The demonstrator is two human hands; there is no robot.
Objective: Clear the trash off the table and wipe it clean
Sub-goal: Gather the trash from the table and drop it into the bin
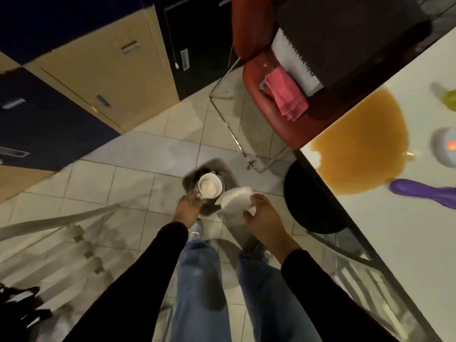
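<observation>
The fingers of our left hand (pixel 188 206) were wrapped round a white paper cup (pixel 210 185) above the small grey trash bin (pixel 192 172) on the tiled floor. Our right hand (pixel 261 218) gripped a crumpled white paper (pixel 235 197) just beside the cup. An orange-brown liquid spill (pixel 365 144) spread along the white table (pixel 394 243) edge, with a purple plastic utensil (pixel 424 190) at its border.

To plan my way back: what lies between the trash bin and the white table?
In the head view, a round black object, perhaps a stool, stands between trash bin and table.
</observation>
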